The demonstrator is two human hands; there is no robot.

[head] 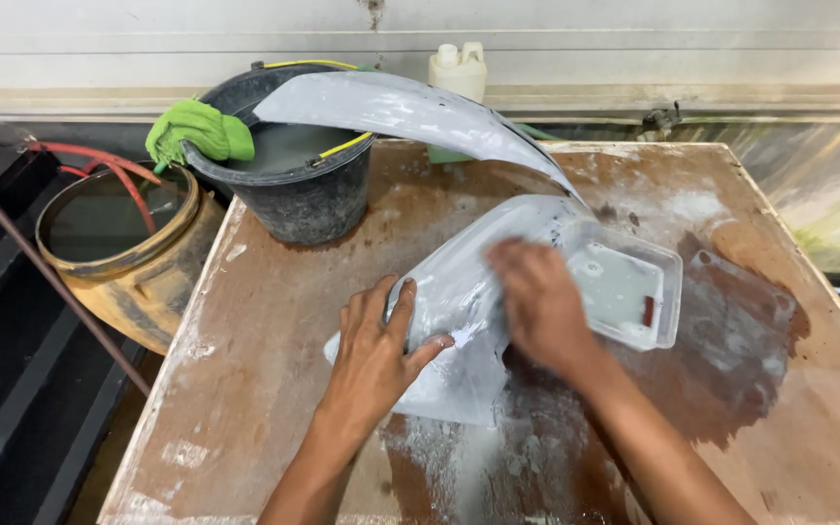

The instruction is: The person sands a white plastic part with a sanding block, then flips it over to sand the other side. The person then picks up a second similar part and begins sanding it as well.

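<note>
So the curved grey-white plastic fender panel (459, 292), coated in pale primer dust, lies on the wet, stained brown wooden tabletop (789, 408), its long tail arching up and back over the rim of the black plastic bucket (313, 199). The left hand (376, 355) presses flat on the panel's near edge, fingers (402, 303) spread wide and thumb out to the side, pinning it down rather than gripping. The right hand (537, 301) is blurred on top of the panel's middle; fingers look curled down against the surface, but I can't tell whether they're holding anything under them. Just right of that hand, touching the panel's edge, sits a shallow clear plastic tray (639, 292) with milky water in it. White slurry is smeared across the tabletop around the panel. The bucket holds cloudy grey water, with a green cloth (196, 131) draped over its left rim. A white plastic jug (459, 70) stands behind it, and a yellow-brown drum (128, 262) sits off the tabletop's left side.
</note>
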